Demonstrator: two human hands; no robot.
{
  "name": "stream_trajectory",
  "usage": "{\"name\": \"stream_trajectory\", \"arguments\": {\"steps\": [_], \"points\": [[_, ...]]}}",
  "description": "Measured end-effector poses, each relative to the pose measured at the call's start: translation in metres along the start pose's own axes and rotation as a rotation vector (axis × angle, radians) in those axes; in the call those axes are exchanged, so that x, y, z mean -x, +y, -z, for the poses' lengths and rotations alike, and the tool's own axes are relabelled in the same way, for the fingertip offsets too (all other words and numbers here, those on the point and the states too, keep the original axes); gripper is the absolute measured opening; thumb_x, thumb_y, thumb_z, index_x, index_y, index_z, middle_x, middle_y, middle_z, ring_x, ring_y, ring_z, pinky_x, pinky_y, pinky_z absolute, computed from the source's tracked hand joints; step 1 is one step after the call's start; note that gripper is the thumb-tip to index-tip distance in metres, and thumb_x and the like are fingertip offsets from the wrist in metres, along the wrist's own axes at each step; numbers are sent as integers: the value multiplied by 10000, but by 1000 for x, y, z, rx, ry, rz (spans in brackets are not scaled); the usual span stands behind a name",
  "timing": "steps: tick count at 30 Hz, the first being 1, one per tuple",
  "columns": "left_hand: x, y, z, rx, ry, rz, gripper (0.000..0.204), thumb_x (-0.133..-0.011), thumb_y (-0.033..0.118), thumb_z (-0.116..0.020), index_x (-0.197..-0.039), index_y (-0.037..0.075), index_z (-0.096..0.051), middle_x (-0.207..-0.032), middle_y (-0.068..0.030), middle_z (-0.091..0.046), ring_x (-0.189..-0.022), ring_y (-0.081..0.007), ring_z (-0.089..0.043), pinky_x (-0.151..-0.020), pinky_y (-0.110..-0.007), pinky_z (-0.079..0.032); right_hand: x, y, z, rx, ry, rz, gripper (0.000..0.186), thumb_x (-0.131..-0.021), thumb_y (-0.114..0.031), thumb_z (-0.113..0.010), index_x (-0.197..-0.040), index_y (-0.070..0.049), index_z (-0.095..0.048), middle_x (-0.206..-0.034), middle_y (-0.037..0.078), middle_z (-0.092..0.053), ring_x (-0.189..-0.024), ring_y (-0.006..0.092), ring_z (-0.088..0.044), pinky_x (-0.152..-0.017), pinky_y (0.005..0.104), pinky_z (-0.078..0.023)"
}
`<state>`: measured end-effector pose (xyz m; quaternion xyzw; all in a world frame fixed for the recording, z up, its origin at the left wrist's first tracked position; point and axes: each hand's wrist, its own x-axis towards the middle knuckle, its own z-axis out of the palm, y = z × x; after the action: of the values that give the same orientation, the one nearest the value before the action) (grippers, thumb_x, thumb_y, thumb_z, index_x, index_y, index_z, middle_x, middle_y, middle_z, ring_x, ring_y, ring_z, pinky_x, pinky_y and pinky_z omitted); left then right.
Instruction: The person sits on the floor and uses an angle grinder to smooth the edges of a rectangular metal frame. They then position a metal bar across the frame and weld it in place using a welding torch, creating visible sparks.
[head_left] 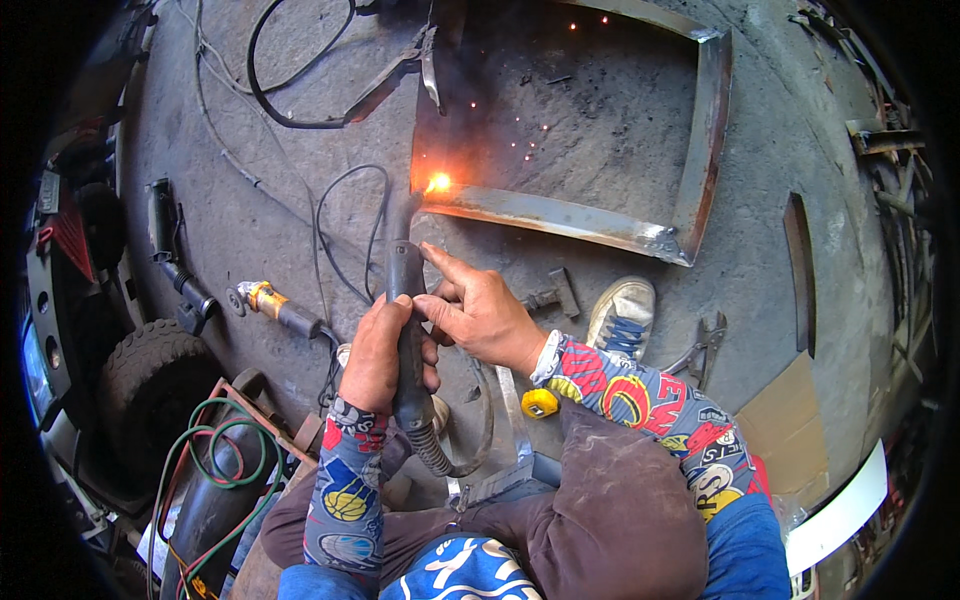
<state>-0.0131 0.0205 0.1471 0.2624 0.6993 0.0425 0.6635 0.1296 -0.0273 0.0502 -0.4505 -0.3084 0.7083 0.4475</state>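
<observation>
My left hand (374, 352) is wrapped round the black handle of a welding torch (404, 268), whose hose curls away below it. My right hand (492, 318) grips the torch from the other side, thumb near my left thumb and index finger stretched along the handle. The torch's nozzle points away from me at a corner of a rectangular steel frame (560, 212) on the floor. A bright orange glow burns at that corner, with smoke and flying sparks beyond it. A clamp (428, 68) on a black cable sits by the frame's far left side.
An angle grinder (278, 306) and cables lie to the left. Close by are a hammer (566, 292), a yellow tape measure (539, 403), my shoe (622, 318) and locking pliers (706, 350). Farther right are a steel strip (800, 272) and cardboard (785, 428); a tyre (158, 372) stands left.
</observation>
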Motion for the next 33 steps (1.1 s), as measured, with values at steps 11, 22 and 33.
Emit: {"name": "stream_trajectory", "arguments": {"steps": [11, 22, 33], "points": [[16, 33, 9, -54, -125, 97, 432, -1078, 442, -478, -1171, 23, -524, -806, -155, -674, -556, -259, -686, -483, -347, -576, -3, -1, -10, -27, 47, 73, 611, -972, -206, -681, -1415, 162, -479, -787, 259, -711, -674, 255, -730, -622, 378, -521], [6, 79, -11, -383, -35, 199, 451, -1069, 431, -476, -1091, -15, -541, -717, -148, -650, -490, -245, -662, -433, -344, -554, -10, -1, -13, -205, 130, 55, 490, -996, -206, -639, -1386, 72, -535, -774, 235, -712, -672, 261, -722, -622, 388, -521], [3, 75, -20, -431, -20, 198, 449, -1072, 469, -465, -1120, 28, -532, -686, -124, -635, -468, -237, -646, -425, -332, -550, -9, 7, -10, -173, 137, 80, 421, -997, -226, -621, -1274, 90, -594, -808, 233, -720, -740, 302, -740, -684, 404, -546]]}}
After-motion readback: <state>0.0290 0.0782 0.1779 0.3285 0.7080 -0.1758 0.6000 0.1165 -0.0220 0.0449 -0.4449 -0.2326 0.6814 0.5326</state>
